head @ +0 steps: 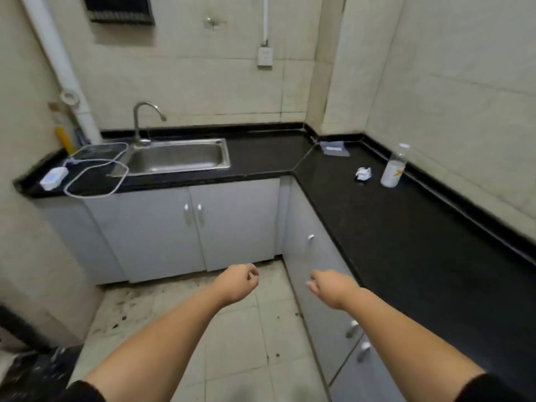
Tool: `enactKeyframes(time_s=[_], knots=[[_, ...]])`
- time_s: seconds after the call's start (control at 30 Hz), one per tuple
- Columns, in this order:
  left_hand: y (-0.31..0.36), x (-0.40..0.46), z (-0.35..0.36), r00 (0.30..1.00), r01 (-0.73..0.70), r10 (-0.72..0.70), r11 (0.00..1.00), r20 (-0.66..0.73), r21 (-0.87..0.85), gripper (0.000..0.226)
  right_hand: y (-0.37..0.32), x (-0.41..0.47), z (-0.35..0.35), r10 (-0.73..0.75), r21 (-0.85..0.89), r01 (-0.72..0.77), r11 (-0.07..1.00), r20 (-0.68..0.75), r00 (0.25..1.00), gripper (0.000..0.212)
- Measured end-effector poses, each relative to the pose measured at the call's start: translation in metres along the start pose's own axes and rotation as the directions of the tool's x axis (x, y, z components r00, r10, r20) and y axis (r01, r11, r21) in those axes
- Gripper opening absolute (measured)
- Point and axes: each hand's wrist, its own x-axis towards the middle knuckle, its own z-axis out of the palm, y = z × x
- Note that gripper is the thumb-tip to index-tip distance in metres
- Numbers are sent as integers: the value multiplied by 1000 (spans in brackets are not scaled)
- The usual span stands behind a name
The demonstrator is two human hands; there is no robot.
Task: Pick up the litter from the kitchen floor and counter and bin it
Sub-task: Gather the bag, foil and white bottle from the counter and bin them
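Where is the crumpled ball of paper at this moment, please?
In the head view, the crumpled paper ball lies on the right-hand run of the black counter, just left of the upright plastic bottle and well beyond both empty hands.

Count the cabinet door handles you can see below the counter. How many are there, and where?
5: two side by side on the doors under the sink; three on the right-hand run, one farthest and two nearer. Others may lie out of frame.
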Motion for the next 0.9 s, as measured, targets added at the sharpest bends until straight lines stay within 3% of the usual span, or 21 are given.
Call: enactKeyframes(time_s=[0.27,0.57,0.73,0.9], knots=[[150,153,14,976,-196,190,979,104,51,31,161,52,-68,205,116,-195,974,-86,975,42],[223,311,17,926,-346,319,930,201,120,31,264,131,-128,342,195,-308,931,-170,924,40],[255,428,11,879,-446,409,887,243,121,31,314,206,-174,448,232,-394,889,-267,853,38],[286,538,3,829,-512,442,846,344,148,43,361,289,-220,607,398,-475,785,-342,717,38]])
